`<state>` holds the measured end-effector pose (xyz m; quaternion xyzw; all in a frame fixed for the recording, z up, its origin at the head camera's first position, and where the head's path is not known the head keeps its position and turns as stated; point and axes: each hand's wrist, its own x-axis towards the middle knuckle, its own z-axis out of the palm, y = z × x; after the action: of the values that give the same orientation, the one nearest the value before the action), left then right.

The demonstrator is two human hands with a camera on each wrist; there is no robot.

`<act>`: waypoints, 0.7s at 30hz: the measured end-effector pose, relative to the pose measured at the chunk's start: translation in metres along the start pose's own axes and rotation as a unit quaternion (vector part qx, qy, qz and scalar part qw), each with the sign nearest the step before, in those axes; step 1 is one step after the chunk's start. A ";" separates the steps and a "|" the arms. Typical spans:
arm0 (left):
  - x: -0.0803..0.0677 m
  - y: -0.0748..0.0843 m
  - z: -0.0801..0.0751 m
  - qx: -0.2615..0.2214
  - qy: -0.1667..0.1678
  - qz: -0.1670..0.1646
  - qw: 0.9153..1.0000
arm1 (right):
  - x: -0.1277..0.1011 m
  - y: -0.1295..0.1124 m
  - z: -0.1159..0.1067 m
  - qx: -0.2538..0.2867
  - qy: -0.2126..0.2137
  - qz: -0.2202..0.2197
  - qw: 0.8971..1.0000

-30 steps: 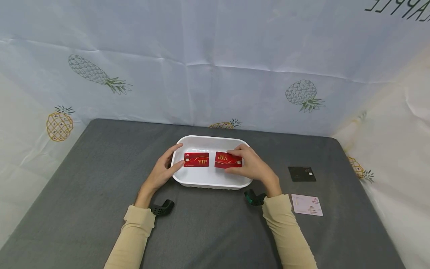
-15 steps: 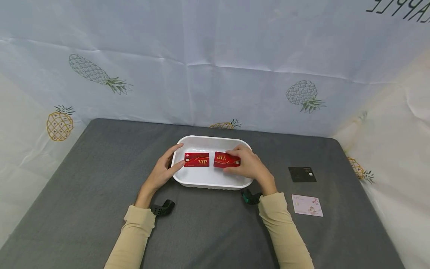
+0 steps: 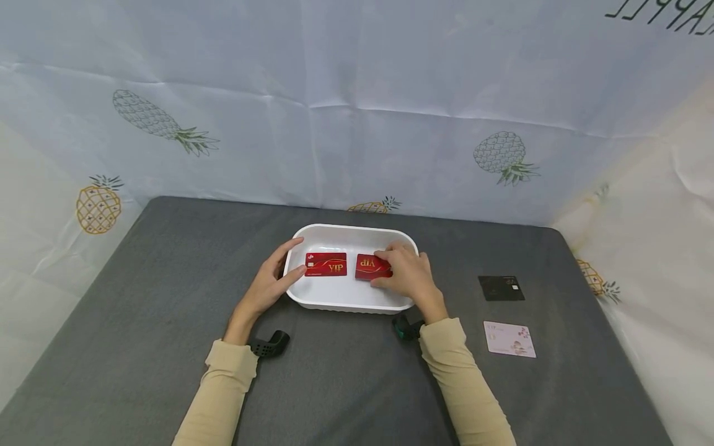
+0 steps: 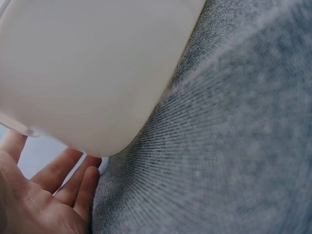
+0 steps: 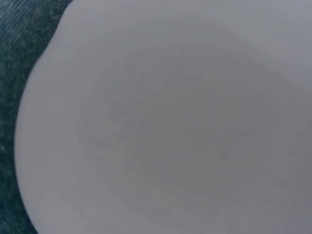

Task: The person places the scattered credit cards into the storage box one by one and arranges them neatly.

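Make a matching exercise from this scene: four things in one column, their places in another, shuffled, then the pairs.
Things:
1. left red card
2. right red card
3. black card
4. pink card

Places:
A. on the table, nearest the person, right of the tray
B. in the tray, under the right hand
C. on the table, beyond the pink card
D. in the tray, beside the left hand

Pairs: 1-D, 2-B, 3-C, 4-A

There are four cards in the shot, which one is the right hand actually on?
The red VIP card on the right side of the white tray; the right hand covers its right end. The other red card, black card and pink card lie untouched.
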<state>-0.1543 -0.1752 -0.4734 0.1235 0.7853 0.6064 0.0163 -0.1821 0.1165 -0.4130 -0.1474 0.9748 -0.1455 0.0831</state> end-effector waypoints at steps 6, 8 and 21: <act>0.001 0.001 -0.001 0.000 -0.002 0.000 1.000 | 0.000 -0.002 0.001 -0.027 -0.012 0.009 1.000; 0.001 0.001 -0.001 0.002 -0.002 0.000 1.000 | 0.000 -0.002 0.001 -0.029 -0.017 0.013 0.999; 0.001 -0.001 -0.001 -0.006 -0.003 0.008 1.000 | 0.002 -0.004 -0.001 -0.040 -0.032 0.019 0.998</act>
<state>-0.1557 -0.1763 -0.4741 0.1312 0.7808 0.6107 0.0142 -0.1831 0.1127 -0.4109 -0.1368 0.9793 -0.0995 0.1114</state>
